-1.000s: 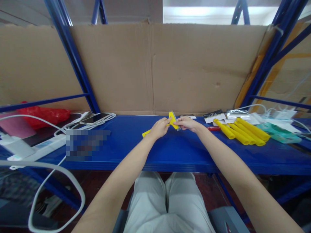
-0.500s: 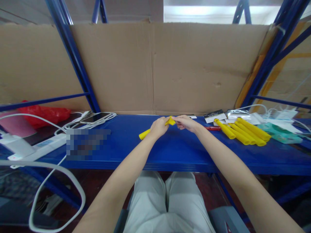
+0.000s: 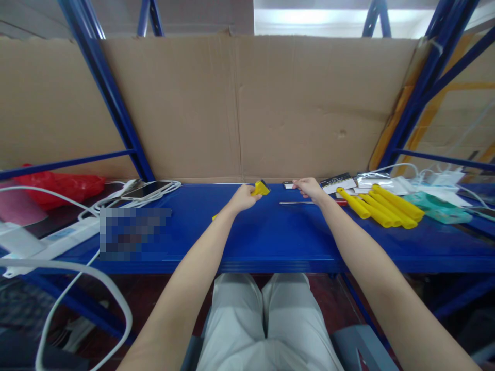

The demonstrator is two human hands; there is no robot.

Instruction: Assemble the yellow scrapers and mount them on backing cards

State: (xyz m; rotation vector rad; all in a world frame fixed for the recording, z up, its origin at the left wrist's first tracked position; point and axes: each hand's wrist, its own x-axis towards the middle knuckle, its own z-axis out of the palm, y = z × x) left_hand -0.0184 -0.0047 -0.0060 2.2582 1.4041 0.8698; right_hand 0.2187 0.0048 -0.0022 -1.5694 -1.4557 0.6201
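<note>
My left hand is closed around a yellow scraper; its wide head with a dark edge sticks out past the fingers, and the handle's end peeks out behind the wrist. My right hand hovers over the back of the table with thumb and fingers pinched together; whatever may be between them is too small to make out. Beside those fingertips is a small black-and-white card or packet. Below the right hand lies a screwdriver with a thin metal shaft and red handle, partly hidden by the wrist.
Several yellow handles lie on the blue table at right, near black-and-white packets and a green plastic bag. At left are a phone, white cables, a power strip and a red bag. Cardboard stands behind.
My right hand has moved away from the scraper to the right, toward the small card or packet. My left hand has shifted slightly left with the scraper, and the screwdriver's shaft shows now.
</note>
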